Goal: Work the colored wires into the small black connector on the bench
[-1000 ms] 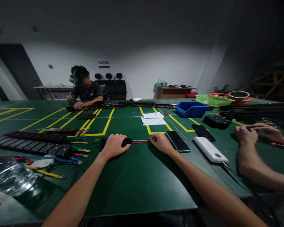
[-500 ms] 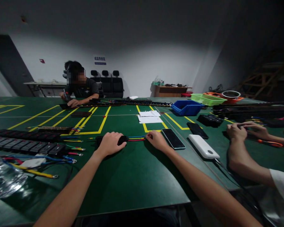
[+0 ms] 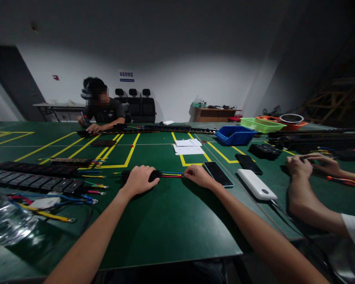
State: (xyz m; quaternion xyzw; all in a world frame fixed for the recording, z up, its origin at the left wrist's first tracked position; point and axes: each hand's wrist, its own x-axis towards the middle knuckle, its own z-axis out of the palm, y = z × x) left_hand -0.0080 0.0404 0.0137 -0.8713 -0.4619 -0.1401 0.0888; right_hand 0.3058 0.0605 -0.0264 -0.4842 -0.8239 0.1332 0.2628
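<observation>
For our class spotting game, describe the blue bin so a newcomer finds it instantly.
On the green table, look beyond the white power bank. The open bin sits toward the far side, left of the green basket; its blue colour sets it apart.

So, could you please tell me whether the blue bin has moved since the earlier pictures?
No, the blue bin sits in the same place against the yellow tape; only the camera's view has shifted.

Open across the green surface [image 3: 171, 225] from the coloured cables [image 3: 171, 174] down to the near edge, and beyond them as far as the papers [image 3: 189, 150]. Blocked on the left by black strips [image 3: 37, 180] and wires [image 3: 57, 215]; hemmed in on the right by a phone [image 3: 218, 174] and a power bank [image 3: 256, 184].
</observation>
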